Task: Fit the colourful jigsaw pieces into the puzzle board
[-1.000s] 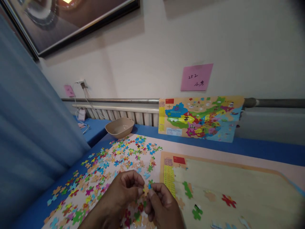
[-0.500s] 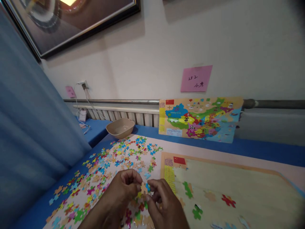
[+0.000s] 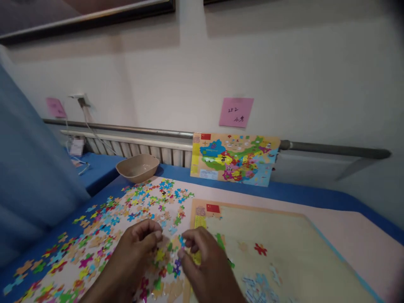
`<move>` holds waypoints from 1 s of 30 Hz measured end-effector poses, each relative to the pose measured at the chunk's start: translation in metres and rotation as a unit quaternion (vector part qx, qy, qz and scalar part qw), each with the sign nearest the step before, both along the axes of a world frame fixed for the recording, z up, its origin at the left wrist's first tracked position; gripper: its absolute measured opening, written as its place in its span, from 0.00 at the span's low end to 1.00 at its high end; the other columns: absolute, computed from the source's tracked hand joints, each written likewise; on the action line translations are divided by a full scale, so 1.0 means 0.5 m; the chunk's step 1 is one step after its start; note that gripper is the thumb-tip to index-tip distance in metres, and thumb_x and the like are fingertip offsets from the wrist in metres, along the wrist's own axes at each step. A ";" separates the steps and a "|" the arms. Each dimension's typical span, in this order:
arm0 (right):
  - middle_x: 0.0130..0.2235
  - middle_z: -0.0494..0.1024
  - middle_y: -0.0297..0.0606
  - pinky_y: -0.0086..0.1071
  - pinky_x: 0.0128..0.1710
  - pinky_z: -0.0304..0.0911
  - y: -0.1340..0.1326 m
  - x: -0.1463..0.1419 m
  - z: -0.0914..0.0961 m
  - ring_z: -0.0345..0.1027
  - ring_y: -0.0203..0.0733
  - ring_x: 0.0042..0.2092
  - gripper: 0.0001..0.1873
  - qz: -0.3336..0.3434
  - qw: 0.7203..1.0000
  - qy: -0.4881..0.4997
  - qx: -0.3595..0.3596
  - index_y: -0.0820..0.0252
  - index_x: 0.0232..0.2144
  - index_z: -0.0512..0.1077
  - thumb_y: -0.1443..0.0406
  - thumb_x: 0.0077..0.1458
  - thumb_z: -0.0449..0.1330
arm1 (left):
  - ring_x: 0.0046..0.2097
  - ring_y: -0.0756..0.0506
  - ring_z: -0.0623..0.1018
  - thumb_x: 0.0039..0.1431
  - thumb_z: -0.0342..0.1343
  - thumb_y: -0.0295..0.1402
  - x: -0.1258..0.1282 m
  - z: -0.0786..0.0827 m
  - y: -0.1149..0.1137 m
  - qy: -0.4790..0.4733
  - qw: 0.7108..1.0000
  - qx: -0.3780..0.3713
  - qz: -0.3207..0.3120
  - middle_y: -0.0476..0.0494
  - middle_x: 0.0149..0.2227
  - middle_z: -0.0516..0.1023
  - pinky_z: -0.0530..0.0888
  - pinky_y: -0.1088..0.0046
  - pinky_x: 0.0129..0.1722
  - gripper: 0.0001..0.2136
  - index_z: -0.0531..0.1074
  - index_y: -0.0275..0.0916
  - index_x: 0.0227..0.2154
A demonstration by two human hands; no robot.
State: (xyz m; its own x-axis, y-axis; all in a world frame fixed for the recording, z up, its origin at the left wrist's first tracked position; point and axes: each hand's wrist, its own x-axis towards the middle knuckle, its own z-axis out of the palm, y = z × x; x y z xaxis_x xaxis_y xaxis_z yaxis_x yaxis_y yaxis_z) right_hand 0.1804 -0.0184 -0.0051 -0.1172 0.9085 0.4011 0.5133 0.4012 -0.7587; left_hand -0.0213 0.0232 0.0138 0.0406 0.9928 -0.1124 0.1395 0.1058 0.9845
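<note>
My two hands now stand apart, and the peach-and-blue piece between them half a second ago is no longer plainly in sight. A small blue patch (image 3: 182,240) shows at the index tip of my right hand (image 3: 208,266); it may be that piece's edge, but I cannot tell whether I grip it or it lies beyond. Thumb and index stand apart there. On my left hand (image 3: 133,253) thumb and index come together, and I cannot tell whether anything is pinched between them. I take this as a break in the two-handed work on that piece, with nothing showing it placed. My view has also swung rightward, bringing in more of the puzzle board's (image 3: 284,235) far side.

Loose jigsaw pieces (image 3: 85,260) spread under and left of my hands; a red piece (image 3: 261,249) and some pale-blue pieces (image 3: 259,288) lie on the board.

As for writing, the pink note (image 3: 236,112) on the wall reads "252" by hand, with two characters below that I can't make out surely. The other pink note (image 3: 56,107) is too small to read. The printed map (image 3: 240,160) bears a red flag, a coloured title and a text box, all too fine to read. I see no brand.
</note>
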 end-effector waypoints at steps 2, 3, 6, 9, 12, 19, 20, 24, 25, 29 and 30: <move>0.43 0.73 0.38 0.38 0.46 0.60 0.007 0.066 0.031 0.67 0.47 0.46 0.10 -0.021 1.000 -0.006 -0.003 0.55 0.45 0.73 0.67 0.61 0.58 | 0.33 0.46 0.73 0.58 0.57 0.41 0.006 -0.009 -0.013 0.100 0.988 0.095 -0.073 0.48 0.29 0.75 0.69 0.70 0.34 0.10 0.74 0.41 0.27; 0.44 0.74 0.38 0.40 0.48 0.59 0.012 0.102 0.038 0.67 0.48 0.48 0.09 -0.033 0.999 -0.023 -0.010 0.55 0.44 0.73 0.65 0.62 0.58 | 0.35 0.45 0.75 0.63 0.54 0.38 0.013 -0.015 -0.021 0.153 0.968 0.159 -0.119 0.48 0.31 0.76 0.70 0.69 0.37 0.10 0.75 0.42 0.29; 0.45 0.75 0.39 0.46 0.51 0.57 0.029 0.191 0.024 0.66 0.51 0.50 0.09 -0.053 0.993 -0.109 -0.006 0.55 0.44 0.74 0.63 0.63 0.57 | 0.44 0.42 0.77 0.67 0.49 0.30 0.047 -0.043 -0.041 0.265 0.877 0.339 -0.212 0.46 0.40 0.81 0.71 0.63 0.47 0.09 0.76 0.43 0.39; 0.44 0.75 0.39 0.48 0.50 0.56 0.036 0.226 -0.014 0.66 0.52 0.49 0.07 -0.050 0.989 -0.141 -0.018 0.55 0.42 0.74 0.64 0.63 0.57 | 0.49 0.41 0.78 0.62 0.53 0.25 0.079 -0.073 -0.044 0.313 0.801 0.461 -0.219 0.47 0.47 0.83 0.71 0.61 0.50 0.12 0.75 0.43 0.45; 0.47 0.74 0.39 0.47 0.52 0.55 0.037 0.218 -0.038 0.65 0.52 0.52 0.05 -0.048 0.990 -0.128 -0.018 0.55 0.42 0.73 0.65 0.63 0.59 | 0.51 0.42 0.78 0.57 0.56 0.24 0.090 -0.091 -0.035 0.330 0.760 0.512 -0.227 0.51 0.50 0.83 0.71 0.63 0.51 0.12 0.74 0.44 0.43; 0.49 0.74 0.38 0.50 0.60 0.49 0.050 0.198 -0.057 0.60 0.53 0.61 0.09 -0.034 0.990 -0.136 -0.008 0.53 0.43 0.73 0.70 0.61 0.62 | 0.50 0.41 0.78 0.71 0.51 0.37 0.103 -0.156 -0.027 0.319 0.754 0.539 -0.199 0.46 0.46 0.83 0.71 0.62 0.49 0.10 0.71 0.42 0.34; 0.49 0.74 0.37 0.50 0.60 0.49 0.052 0.198 -0.061 0.59 0.53 0.62 0.09 -0.035 0.990 -0.139 -0.008 0.53 0.42 0.73 0.70 0.60 0.63 | 0.49 0.41 0.77 0.74 0.47 0.40 0.106 -0.167 -0.026 0.312 0.753 0.549 -0.188 0.46 0.45 0.83 0.70 0.62 0.48 0.14 0.71 0.42 0.34; 0.45 0.75 0.36 0.50 0.62 0.48 0.058 0.196 -0.074 0.59 0.53 0.61 0.12 -0.029 0.988 -0.152 -0.011 0.53 0.41 0.73 0.73 0.58 0.64 | 0.48 0.43 0.77 0.78 0.38 0.46 0.112 -0.184 -0.021 0.310 0.738 0.572 -0.183 0.47 0.43 0.82 0.69 0.64 0.46 0.22 0.70 0.42 0.34; 0.45 0.75 0.35 0.51 0.62 0.48 0.059 0.194 -0.074 0.59 0.52 0.62 0.12 -0.027 0.988 -0.153 -0.015 0.53 0.42 0.73 0.73 0.58 0.64 | 0.48 0.44 0.77 0.78 0.38 0.46 0.111 -0.180 -0.020 0.313 0.734 0.575 -0.180 0.47 0.43 0.82 0.69 0.64 0.45 0.22 0.70 0.42 0.34; 0.45 0.75 0.35 0.52 0.64 0.46 0.060 0.190 -0.075 0.58 0.53 0.63 0.12 -0.030 0.988 -0.149 -0.027 0.53 0.42 0.74 0.73 0.57 0.64 | 0.47 0.44 0.77 0.78 0.42 0.48 0.103 -0.152 -0.015 0.336 0.720 0.570 -0.208 0.47 0.43 0.83 0.70 0.65 0.45 0.21 0.71 0.42 0.34; 0.45 0.75 0.35 0.52 0.63 0.47 0.061 0.190 -0.075 0.58 0.53 0.63 0.12 -0.032 0.988 -0.149 -0.027 0.53 0.42 0.74 0.73 0.56 0.64 | 0.47 0.45 0.77 0.78 0.42 0.48 0.101 -0.143 -0.014 0.339 0.718 0.570 -0.214 0.48 0.43 0.83 0.70 0.65 0.45 0.21 0.71 0.42 0.34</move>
